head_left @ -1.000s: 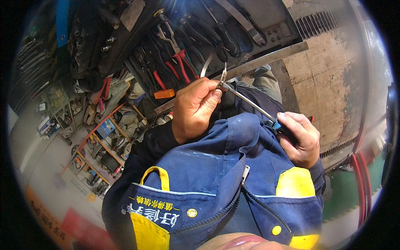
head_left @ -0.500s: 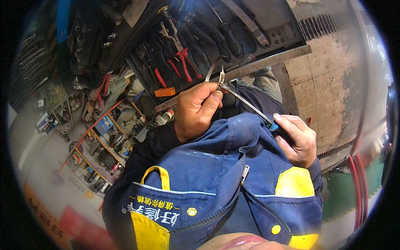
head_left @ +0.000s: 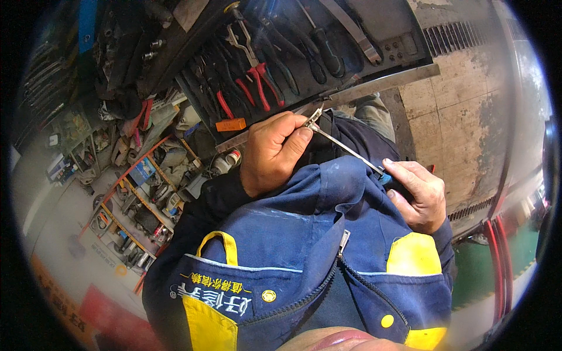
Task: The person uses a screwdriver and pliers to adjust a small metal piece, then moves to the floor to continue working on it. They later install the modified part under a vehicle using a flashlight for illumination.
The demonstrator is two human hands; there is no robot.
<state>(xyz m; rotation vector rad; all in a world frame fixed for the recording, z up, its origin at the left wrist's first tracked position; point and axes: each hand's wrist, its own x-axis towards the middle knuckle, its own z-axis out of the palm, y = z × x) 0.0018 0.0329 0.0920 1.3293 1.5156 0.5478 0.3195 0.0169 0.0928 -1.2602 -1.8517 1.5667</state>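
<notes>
Between the thumb and curled fingers of my left hand (head_left: 274,151) is a small metal hose clamp (head_left: 315,119), its band edge and screw housing poking out past the thumb. My right hand (head_left: 418,194) is wrapped round the handle of a screwdriver (head_left: 350,151); a blue collar shows by the fingers, and the rest of the handle is mostly hidden. The slim shaft slants up to the left, its tip meeting the clamp's screw area. Whether the tip sits in the slot is too small to tell. Both hands are held in front of my blue jacket (head_left: 263,228).
Ahead lies an open tool drawer with a metal front edge (head_left: 386,79). It holds red-handled pliers (head_left: 266,90), a dark-handled screwdriver (head_left: 329,55) and an orange block (head_left: 230,124). A cluttered orange-framed rack (head_left: 132,190) stands at left; a floor grate (head_left: 453,35) lies at right.
The hose clamp has turned in my left fingers, its band now leaning to the right and showing less of its loop. The screwdriver stays against it, with both hands nearly in place.
</notes>
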